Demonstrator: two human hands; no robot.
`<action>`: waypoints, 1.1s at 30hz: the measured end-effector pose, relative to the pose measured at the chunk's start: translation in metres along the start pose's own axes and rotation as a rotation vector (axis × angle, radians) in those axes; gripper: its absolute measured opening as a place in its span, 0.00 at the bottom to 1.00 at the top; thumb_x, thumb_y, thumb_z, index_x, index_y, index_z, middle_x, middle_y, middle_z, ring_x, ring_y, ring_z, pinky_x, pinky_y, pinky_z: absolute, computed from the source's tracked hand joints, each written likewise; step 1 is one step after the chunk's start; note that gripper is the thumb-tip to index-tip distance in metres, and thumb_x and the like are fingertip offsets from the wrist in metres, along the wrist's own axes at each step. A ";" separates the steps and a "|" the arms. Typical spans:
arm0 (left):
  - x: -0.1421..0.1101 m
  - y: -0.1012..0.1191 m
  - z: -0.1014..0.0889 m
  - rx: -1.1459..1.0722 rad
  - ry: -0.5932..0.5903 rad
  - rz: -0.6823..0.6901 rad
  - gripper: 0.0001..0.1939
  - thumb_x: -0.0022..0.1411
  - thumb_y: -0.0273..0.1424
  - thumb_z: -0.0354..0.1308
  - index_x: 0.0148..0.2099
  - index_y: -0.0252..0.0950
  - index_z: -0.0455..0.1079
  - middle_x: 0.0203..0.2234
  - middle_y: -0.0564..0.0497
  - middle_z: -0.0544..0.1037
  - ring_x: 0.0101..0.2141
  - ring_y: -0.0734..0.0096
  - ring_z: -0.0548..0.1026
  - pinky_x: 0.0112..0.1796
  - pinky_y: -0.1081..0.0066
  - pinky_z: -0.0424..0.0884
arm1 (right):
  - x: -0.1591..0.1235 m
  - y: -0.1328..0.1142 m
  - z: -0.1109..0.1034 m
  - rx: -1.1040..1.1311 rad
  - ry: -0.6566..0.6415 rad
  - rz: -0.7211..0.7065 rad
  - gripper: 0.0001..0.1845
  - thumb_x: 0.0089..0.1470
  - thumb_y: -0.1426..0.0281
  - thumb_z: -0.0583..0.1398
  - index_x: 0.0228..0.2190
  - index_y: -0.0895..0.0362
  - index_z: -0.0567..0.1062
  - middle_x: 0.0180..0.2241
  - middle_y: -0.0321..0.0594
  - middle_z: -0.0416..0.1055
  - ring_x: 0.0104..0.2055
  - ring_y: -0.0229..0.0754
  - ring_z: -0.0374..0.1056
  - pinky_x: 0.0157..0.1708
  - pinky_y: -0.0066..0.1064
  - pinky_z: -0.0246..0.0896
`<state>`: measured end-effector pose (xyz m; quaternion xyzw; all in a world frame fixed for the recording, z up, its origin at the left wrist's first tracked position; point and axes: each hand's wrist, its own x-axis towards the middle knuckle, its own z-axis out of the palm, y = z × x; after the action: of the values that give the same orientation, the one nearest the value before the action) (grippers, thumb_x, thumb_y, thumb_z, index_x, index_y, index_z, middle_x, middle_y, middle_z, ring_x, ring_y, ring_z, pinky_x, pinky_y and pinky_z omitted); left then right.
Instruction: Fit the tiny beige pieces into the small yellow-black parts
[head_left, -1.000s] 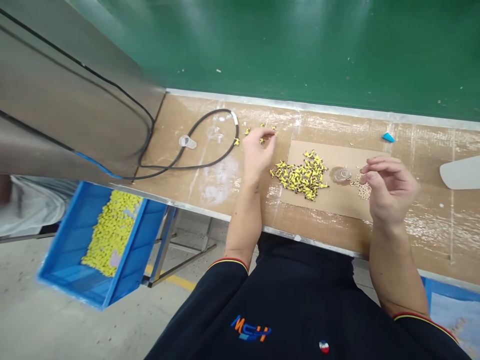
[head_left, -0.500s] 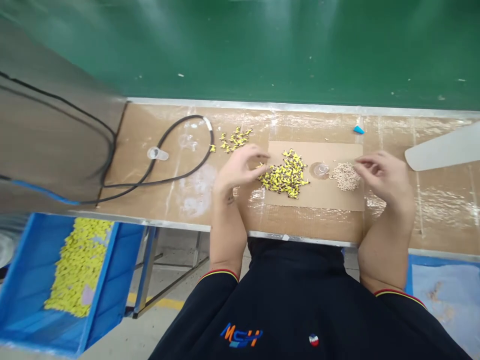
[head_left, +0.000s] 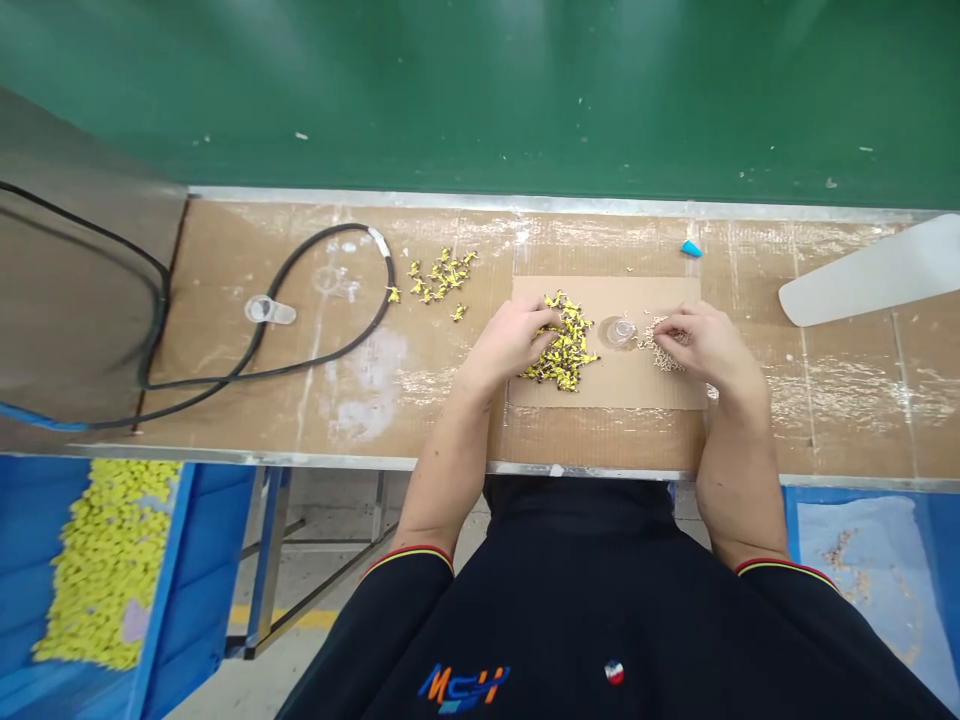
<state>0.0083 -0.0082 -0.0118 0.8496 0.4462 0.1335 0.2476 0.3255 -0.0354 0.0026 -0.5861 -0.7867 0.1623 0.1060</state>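
My left hand (head_left: 514, 340) reaches into the left side of a pile of small yellow-and-black pieces (head_left: 568, 350), its fingers bent and brought together at the pile. Whatever lies between those fingertips is too small to make out. On the right, my right hand (head_left: 705, 345) pinches at a heap of tiny pale pieces (head_left: 664, 352), covering part of it. Its thumb and fingertips meet, but their contents are hidden. Between the two heaps sits a small round clear dish (head_left: 620, 332). All of these rest on a flat cardboard sheet (head_left: 622, 395).
More yellow-and-black pieces (head_left: 442, 275) lie farther left, near a looped black cable (head_left: 330, 355) and a clear plastic cup (head_left: 270, 310). A blue cap (head_left: 691, 249) and a white cylinder (head_left: 870, 275) are to the right. Below stands a blue bin (head_left: 202, 540) with yellow pieces.
Both hands have moved in to the heaps; the left fingers now reach into the yellow-and-black pile and the right fingers into the pale one. The whole view has shifted slightly.
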 end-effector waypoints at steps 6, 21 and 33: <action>0.001 0.000 0.000 -0.050 0.049 0.012 0.10 0.69 0.29 0.55 0.44 0.37 0.78 0.42 0.44 0.81 0.46 0.60 0.78 0.50 0.59 0.72 | 0.000 -0.002 0.005 -0.024 0.036 -0.011 0.09 0.56 0.68 0.60 0.28 0.52 0.82 0.34 0.44 0.80 0.40 0.51 0.72 0.37 0.41 0.64; 0.003 0.029 0.011 -0.719 0.445 -0.071 0.12 0.66 0.31 0.59 0.50 0.36 0.78 0.33 0.51 0.81 0.32 0.75 0.75 0.37 0.71 0.74 | -0.008 0.003 -0.012 0.293 0.286 -0.005 0.04 0.59 0.70 0.59 0.35 0.52 0.75 0.32 0.39 0.77 0.32 0.43 0.72 0.35 0.38 0.68; -0.004 0.053 0.022 -1.178 0.244 0.096 0.14 0.63 0.44 0.67 0.43 0.39 0.77 0.36 0.50 0.79 0.33 0.75 0.75 0.36 0.70 0.74 | -0.008 -0.052 0.002 0.878 0.615 -0.107 0.08 0.60 0.60 0.68 0.33 0.50 0.81 0.31 0.36 0.81 0.28 0.39 0.75 0.27 0.35 0.72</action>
<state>0.0527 -0.0435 -0.0021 0.5671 0.2835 0.4658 0.6173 0.2812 -0.0567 0.0201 -0.4661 -0.6063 0.2912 0.5748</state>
